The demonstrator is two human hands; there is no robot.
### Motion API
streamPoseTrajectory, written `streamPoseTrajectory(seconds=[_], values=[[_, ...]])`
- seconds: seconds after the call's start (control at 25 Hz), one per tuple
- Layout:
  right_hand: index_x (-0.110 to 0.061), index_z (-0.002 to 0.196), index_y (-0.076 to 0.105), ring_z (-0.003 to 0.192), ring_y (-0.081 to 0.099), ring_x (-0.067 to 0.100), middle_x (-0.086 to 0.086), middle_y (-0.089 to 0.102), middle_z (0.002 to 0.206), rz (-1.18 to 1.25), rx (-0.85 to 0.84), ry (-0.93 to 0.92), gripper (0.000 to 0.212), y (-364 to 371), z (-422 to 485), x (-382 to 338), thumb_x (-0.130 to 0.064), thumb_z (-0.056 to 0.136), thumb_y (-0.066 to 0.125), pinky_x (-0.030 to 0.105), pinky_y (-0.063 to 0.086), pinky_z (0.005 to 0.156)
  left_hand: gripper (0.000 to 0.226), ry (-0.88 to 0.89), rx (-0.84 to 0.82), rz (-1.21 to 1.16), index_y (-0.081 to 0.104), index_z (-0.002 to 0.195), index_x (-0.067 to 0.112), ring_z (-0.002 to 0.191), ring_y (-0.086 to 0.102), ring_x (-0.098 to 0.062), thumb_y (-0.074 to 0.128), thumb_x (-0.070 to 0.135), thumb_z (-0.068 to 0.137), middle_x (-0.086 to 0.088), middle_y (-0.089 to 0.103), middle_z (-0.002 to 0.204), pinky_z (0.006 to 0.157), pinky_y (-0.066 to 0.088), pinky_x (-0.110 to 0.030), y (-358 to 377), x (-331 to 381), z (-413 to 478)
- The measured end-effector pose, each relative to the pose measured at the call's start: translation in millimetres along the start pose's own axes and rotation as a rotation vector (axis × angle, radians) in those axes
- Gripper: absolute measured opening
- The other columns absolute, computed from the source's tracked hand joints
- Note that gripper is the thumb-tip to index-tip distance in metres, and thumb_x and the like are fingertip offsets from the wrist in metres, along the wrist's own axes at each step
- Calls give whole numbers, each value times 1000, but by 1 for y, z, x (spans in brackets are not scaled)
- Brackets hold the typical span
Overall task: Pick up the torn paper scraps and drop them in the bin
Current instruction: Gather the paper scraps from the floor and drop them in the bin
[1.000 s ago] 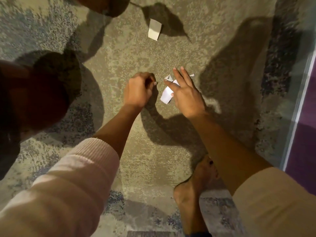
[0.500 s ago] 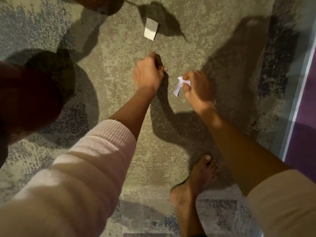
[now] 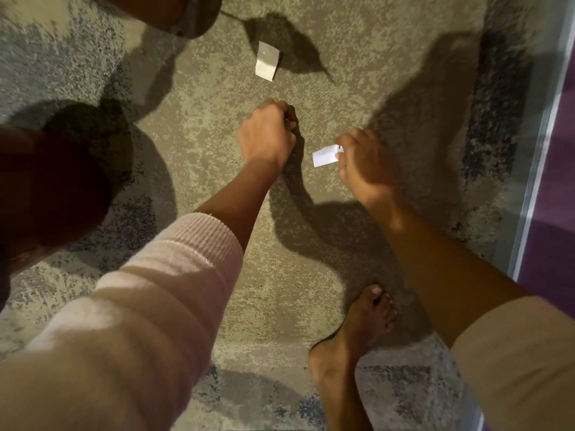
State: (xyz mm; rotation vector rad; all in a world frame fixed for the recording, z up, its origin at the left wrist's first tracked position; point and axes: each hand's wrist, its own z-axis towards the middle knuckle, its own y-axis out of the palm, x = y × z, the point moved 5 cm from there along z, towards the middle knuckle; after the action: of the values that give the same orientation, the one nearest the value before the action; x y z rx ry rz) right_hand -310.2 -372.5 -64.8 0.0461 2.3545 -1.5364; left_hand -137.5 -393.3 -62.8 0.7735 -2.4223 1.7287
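My right hand (image 3: 364, 163) pinches one white scrap (image 3: 325, 155); my left hand (image 3: 266, 132) is curled, contents I cannot tell. The loose scrap (image 3: 267, 60) lies on the carpet (image 3: 373, 73) at twelve o'clock of the left, the nearer hand, long axis twelve-to-six.

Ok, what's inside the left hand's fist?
Only the back of the left hand and its curled fingers show; anything in the palm is covered. The right hand pinches a white paper scrap in plain sight.
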Motion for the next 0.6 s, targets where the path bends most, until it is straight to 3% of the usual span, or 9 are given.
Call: streamPoseTrajectory(seconds=[0.16,0.36,0.52,0.6], values=[[-3,104,61,107,52,30,15,61,110,-46,-13,-74,18,-10,11,-5,-5,86,59,35,44,83,14,60,-35,-33,64,103,18,93,61,-24,56,23,93,-1,63,109,66,37,-31,2,-7,1],[1,109,58,111,47,31,18,55,116,-142,-85,-203,27,-11,18,-11,3,82,59,33,45,86,18,-14,112,-143,64,106,13,96,60,-22,55,25,96,-3,59,114,76,49,-37,-22,-27,19],[2,105,59,109,47,29,18,55,114,44,59,-84,22,-20,21,-9,3,83,60,30,42,88,27,151,78,108,68,114,19,125,43,-28,63,29,89,-8,47,136,100,42,-40,-39,-13,56],[4,104,60,108,48,30,19,55,113,93,112,-77,22,-23,28,-9,3,82,61,31,43,91,39,174,-42,162,62,124,10,124,44,-34,67,24,87,-15,44,138,100,44,-43,-40,-6,71]])
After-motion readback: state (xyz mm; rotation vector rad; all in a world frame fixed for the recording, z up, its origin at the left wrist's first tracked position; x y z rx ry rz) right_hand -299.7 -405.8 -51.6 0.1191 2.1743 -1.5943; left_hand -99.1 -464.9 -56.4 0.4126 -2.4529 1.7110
